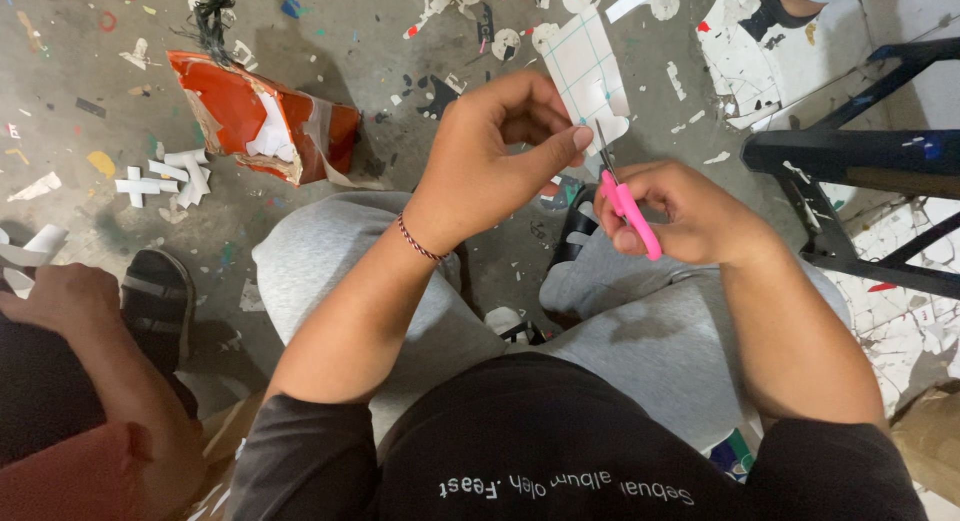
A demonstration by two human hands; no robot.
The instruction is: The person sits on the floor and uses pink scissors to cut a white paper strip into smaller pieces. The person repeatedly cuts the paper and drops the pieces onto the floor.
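- Your left hand (500,156) is raised over your knees, thumb and fingers pinching the white paper cutout (590,76).
- Your right hand (690,211) grips pink-handled scissors (625,196), blades meeting the cutout's lower edge.
- The paper is thin and flat, with teal grid lines.
- Below lies a grey concrete floor (380,41) littered with scraps, with a crumpled orange bag (260,116) off to the left.

A grey concrete floor (380,41) was seen, littered with paper scraps (160,176) and coloured bits. A torn orange carton (250,116) was left lying on it at upper left. A dark metal stool frame (850,161) was placed at right, over flaking white paint patches (900,326).
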